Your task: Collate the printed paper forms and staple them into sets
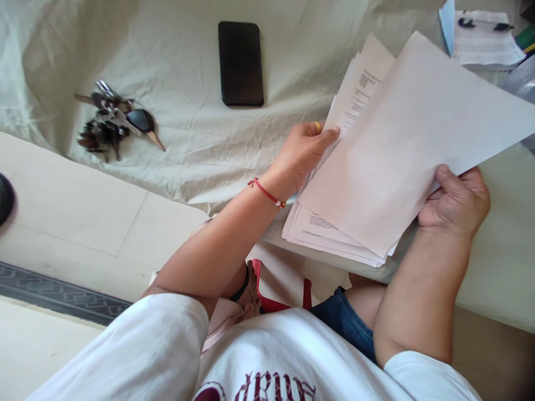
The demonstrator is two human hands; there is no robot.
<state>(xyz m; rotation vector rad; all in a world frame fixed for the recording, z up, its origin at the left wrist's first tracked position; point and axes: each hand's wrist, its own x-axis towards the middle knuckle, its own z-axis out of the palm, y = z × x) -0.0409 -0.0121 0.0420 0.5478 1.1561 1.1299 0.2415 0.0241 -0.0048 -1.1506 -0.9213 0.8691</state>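
My left hand point(307, 147) grips the left edge of a stack of printed papers point(355, 103), thumb on top and a ring on one finger. Between thumb and fingers, my right hand point(455, 200) pinches the lower right edge of a sheet of paper point(401, 139). That sheet shows a blank side and lies slanted over the stack, hiding most of the print. Lines of text show at the stack's upper left and along its bottom edge. The fingers of my left hand under the papers are hidden.
On the cloth-covered surface point(179, 72) lie a black phone point(241, 64) and a bunch of keys point(115, 120) to the left. At the upper right is a small pad of paper point(485, 42) with a dark pen-like item point(485, 23) on it. Something red point(271, 303) shows between my legs.
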